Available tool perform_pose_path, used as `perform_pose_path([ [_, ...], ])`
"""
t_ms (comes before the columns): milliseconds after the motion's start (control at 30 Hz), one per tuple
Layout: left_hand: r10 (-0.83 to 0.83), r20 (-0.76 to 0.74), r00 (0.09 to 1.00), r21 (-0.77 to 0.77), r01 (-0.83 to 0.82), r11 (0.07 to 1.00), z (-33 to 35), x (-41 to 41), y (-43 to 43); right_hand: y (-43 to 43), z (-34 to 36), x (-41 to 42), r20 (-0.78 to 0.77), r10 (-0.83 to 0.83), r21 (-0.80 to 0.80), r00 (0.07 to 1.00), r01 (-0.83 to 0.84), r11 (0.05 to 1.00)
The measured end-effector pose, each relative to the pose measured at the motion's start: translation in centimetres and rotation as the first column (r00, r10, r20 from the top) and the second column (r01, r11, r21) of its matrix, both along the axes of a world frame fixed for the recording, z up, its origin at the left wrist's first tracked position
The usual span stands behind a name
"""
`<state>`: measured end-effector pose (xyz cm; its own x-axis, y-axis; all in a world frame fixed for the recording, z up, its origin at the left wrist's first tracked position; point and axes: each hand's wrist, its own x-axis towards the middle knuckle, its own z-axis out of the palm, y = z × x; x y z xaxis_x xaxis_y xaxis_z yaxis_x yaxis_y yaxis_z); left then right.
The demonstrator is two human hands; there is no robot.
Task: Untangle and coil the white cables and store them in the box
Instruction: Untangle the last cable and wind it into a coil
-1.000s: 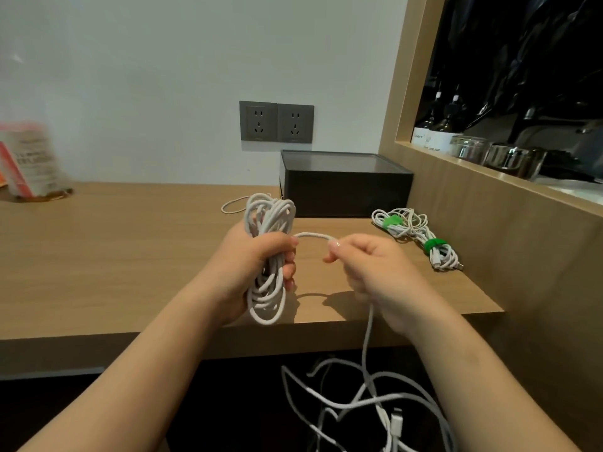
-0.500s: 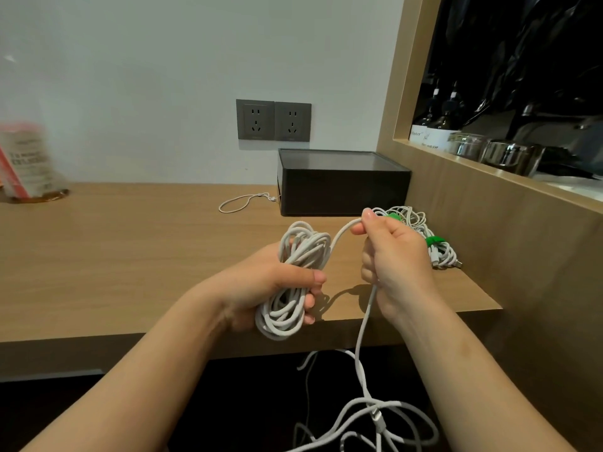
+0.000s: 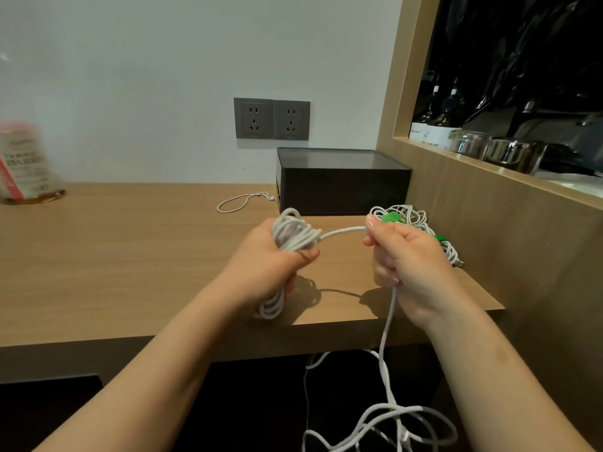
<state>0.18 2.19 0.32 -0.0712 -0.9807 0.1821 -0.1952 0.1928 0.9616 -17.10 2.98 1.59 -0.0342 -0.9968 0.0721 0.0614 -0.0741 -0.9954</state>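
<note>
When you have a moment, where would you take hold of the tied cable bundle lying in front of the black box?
Pinch the tied bundle across its strands at a green tie, where they are cinched together, coming from above. It lies flat on the desk with the box behind and the wooden panel at its right, so those sides look blocked.

We seem to be in a room of a home or a rented apartment: a built-in wooden tabletop (image 3: 114, 256) runs along a plain white wall (image 3: 163, 76) that carries two grey power sockets (image 3: 271, 119). On the right, a wood-framed opening (image 3: 404, 66) shows dark labelled bottles (image 3: 427, 125) and shiny metal cups (image 3: 509, 154), as in a kitchen or wash corner.
</note>
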Motion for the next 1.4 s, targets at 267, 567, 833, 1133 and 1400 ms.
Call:
perform_pose_path([
  [267,0.299,-0.227,0.927,0.048,-0.296,0.954,-0.2,1.8,-1.0,-0.3,-0.4,-2.1,0.176,0.030,0.053,0.984,-0.040,0.998],
  [567,0.323,-0.513,0.796,0.429,-0.088,0.899,-0.1,-0.3,-0.7,0.6,-0.7,3.1,-0.232,-0.184,-0.455,0.955,0.061,0.889],
  [833,0.247,-0.588,0.770,0.397,0.009,0.918,-1.2,0.1,-2.1,1.1,-1.2,4.8,-0.440,-0.039,-0.458,0.897,-0.187,0.869],
  [1133,0.308,-0.601,0.738,0.396,-0.060,0.916,-1.2,0.3,-1.7,1.2,-1.5,5.3,-0.597,0.006,-0.393,0.802,-0.299,0.870],
  [1400,0.319,-0.882,0.347,0.360,0.058,0.931,0.0,1.2,-1.7,1.2,-1.2,1.1,-0.507,-0.017,-0.284,0.862,-0.149,0.947],
])
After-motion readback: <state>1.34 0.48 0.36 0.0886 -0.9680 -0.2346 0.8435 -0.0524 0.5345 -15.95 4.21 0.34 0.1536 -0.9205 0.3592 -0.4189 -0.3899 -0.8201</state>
